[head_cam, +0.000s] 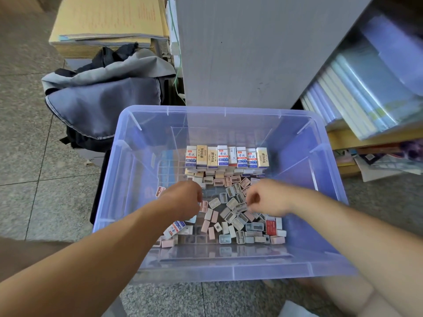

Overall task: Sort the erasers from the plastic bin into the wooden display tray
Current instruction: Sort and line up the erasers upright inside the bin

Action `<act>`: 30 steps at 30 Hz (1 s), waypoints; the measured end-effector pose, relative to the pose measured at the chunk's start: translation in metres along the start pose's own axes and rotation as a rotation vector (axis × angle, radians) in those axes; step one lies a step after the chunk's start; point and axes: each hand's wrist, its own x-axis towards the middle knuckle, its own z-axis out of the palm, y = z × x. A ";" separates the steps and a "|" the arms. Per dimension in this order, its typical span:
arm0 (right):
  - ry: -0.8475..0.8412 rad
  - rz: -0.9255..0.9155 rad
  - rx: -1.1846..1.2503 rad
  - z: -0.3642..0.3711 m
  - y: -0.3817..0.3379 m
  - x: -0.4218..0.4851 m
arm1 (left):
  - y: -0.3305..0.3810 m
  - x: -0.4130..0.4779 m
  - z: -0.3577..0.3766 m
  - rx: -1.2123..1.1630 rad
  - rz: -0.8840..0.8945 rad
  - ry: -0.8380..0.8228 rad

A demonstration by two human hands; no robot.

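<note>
In the plastic bin [225,111], the left hand [183,198] has its grip curled beside a pink eraser [203,206]. The right hand [269,198] curls over the loose pile [234,216]. I cannot tell if either pinches anything.

One head-worn wide-angle camera looks forward and steeply down from close above the plastic bin [224,110], which fills the centre of the frame within arm's reach. Both forearms enter from the lower corners, and the left hand [183,197] and right hand [267,197] sit near mid-frame. The lens takes in tiled floor [27,133] at left and stacked books [357,99] at upper right.
</note>
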 end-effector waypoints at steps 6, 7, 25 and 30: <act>-0.271 0.022 -0.495 0.025 0.000 0.006 | -0.009 0.002 -0.009 0.013 -0.006 0.044; -0.281 0.028 -0.515 0.023 -0.001 0.004 | -0.010 0.002 -0.010 0.029 -0.011 0.054; -0.246 0.028 -0.608 0.023 0.000 0.005 | -0.048 0.009 0.013 0.204 0.063 -0.251; -0.148 -0.021 -0.216 0.018 0.000 0.009 | -0.046 0.010 0.010 0.251 0.036 -0.218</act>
